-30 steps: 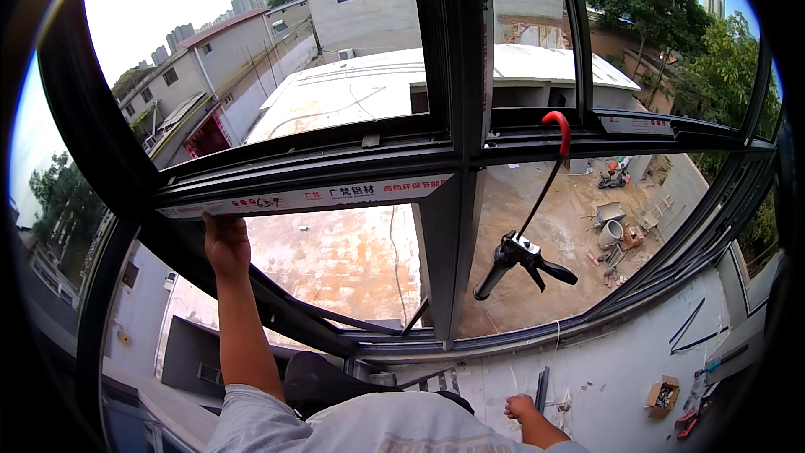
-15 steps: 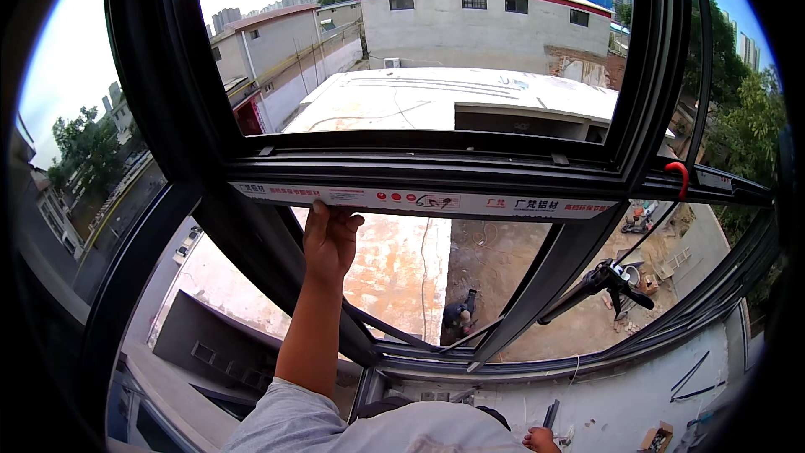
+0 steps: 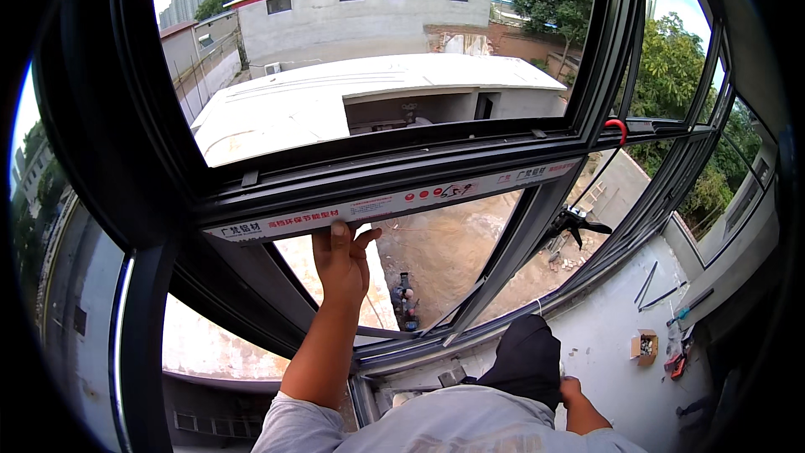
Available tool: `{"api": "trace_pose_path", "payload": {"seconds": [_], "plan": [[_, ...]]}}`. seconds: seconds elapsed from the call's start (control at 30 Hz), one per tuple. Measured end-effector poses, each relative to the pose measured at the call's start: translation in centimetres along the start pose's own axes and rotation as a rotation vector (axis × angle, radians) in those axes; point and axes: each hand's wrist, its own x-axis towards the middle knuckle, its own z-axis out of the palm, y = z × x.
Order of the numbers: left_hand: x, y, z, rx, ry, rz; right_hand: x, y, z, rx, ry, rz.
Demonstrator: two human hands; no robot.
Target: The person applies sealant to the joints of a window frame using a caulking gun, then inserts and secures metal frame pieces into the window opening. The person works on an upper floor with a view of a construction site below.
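My left hand (image 3: pixel 342 264) is raised to the black window frame's horizontal rail (image 3: pixel 394 203), which carries a white printed film strip. Its thumb presses the film-covered front while the fingers curl beneath the lower edge. Low beside my dark-trousered leg is my right hand (image 3: pixel 572 390); its fingers are mostly hidden, so whether it holds anything does not show. To the right of the rail, a black caulking gun (image 3: pixel 574 225) hangs outside the window, its thin rod ending in a red hook (image 3: pixel 616 127) caught over the frame.
On the pale floor at right lie an open cardboard box (image 3: pixel 644 347), a red tool (image 3: pixel 676 364) and thin dark strips (image 3: pixel 647 285). Outside, far below, a person (image 3: pixel 405 302) is on the dirt ground near a white flat roof (image 3: pixel 293 101).
My view has swung to the right, showing more floor and my leg. My left hand stays on the rail. The dark strips seen by my right hand earlier no longer show there.
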Motion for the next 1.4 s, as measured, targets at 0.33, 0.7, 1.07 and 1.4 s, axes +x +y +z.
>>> {"api": "trace_pose_path", "payload": {"seconds": [0.33,0.7,1.07,1.4], "plan": [[0.5,2.5,-2.1,-0.027,-0.048,-0.101,-4.9,10.7,6.2,-0.538,-0.447,-0.198],[0.2,2.2,-1.5,-0.025,-0.027,-0.131,-1.1,15.1,12.9,-0.672,-0.124,-0.961],[0.4,2.0,-1.1,-0.023,-0.057,-0.17,-10.4,10.3,11.2,-0.705,-0.397,-0.411],[0.5,3.3,-5.0,-0.056,-0.124,-0.222,-13.5,3.2,12.3,0.113,-0.315,0.311]]}}
